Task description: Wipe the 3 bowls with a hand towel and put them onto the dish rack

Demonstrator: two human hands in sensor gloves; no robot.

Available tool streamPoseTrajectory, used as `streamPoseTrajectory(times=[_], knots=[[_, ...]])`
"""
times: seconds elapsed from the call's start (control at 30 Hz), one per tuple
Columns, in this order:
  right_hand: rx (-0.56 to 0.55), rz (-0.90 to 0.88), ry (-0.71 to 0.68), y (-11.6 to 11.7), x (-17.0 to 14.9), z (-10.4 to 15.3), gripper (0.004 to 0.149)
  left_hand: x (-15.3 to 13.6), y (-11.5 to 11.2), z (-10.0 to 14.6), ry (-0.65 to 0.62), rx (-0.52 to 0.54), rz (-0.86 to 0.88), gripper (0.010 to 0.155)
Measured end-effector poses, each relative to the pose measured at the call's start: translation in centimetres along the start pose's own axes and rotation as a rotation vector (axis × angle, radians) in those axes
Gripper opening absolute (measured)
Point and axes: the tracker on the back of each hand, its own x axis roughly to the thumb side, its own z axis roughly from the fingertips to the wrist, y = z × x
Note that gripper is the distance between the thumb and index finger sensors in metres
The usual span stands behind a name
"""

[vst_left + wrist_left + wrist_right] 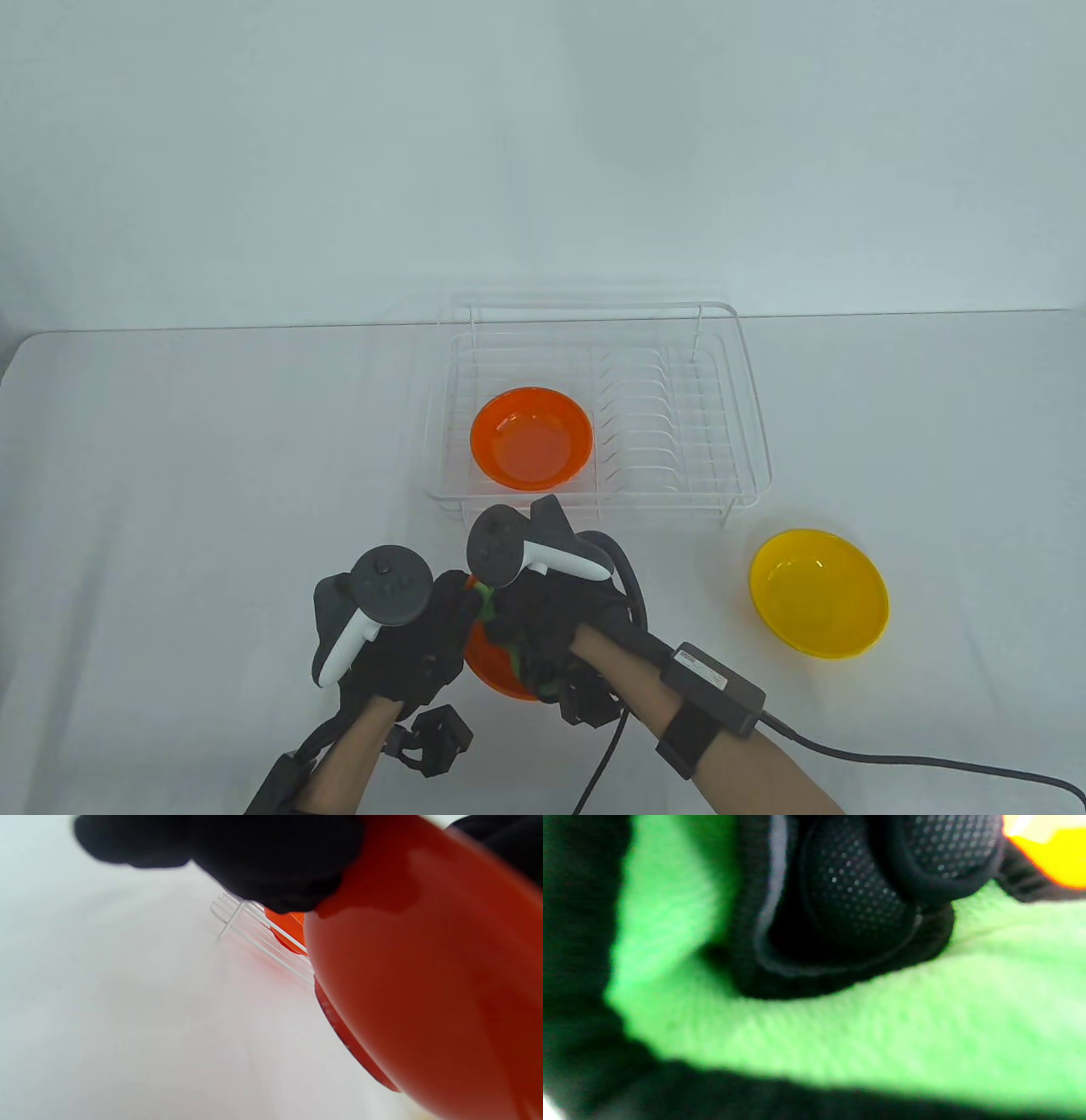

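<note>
Near the table's front edge my left hand [399,645] grips an orange bowl [496,666] by its left side; the left wrist view shows my gloved fingers [271,861] curled over the bowl's outer wall [424,984], held above the table. My right hand [551,628] holds a green hand towel [488,598] pressed inside that bowl; the towel [840,1035] fills the right wrist view under my fingers [857,899]. A second orange bowl [532,437] sits in the left part of the white wire dish rack [747,382]. A yellow bowl [819,592] stands on the table at the right.
The dish rack's right half has upright plate slots with nothing in them. A black cable [891,755] runs from my right forearm to the right edge. White table surface lies at the left and behind the rack.
</note>
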Motion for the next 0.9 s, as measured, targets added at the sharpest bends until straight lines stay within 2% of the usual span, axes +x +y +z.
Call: streamPoseTrajectory(times=[0.13,0.23,0.37,0.53,0.6,0.67,0.73,0.8,0.9], knots=[[0.160,0.065,-0.029,0.5,0.5,0.2,0.047,0.1,-0.2,0.0,0.001,-0.004,0.001,0.049],[0.226,0.235,0.019,0.9,1.2,0.4,0.047,0.1,-0.2,0.0,-0.001,-0.018,0.001,0.049],[0.182,0.478,0.146,1.4,1.6,0.2,0.047,0.0,-0.3,-0.1,0.009,-0.024,-0.011,0.049],[0.032,0.567,0.242,1.0,1.1,-0.6,0.047,-0.1,-0.4,-0.2,0.013,-0.028,-0.005,0.049],[-0.050,0.540,0.223,0.8,1.0,-0.7,0.048,-0.1,-0.5,-0.2,0.007,-0.031,-0.004,0.049],[-0.083,0.488,0.195,0.6,0.9,-0.8,0.049,-0.1,-0.6,-0.4,-0.007,-0.043,-0.003,0.050],[-0.106,0.345,0.108,0.4,0.5,-0.9,0.050,-0.2,-0.7,-0.4,0.003,-0.047,0.017,0.050],[-0.082,0.166,0.043,0.2,0.0,-1.0,0.050,-0.3,-0.7,-0.5,0.005,-0.043,0.030,0.050],[0.014,-0.001,-0.035,0.2,-0.6,-1.5,0.049,-0.6,-0.7,-0.5,0.014,-0.051,0.056,0.050]])
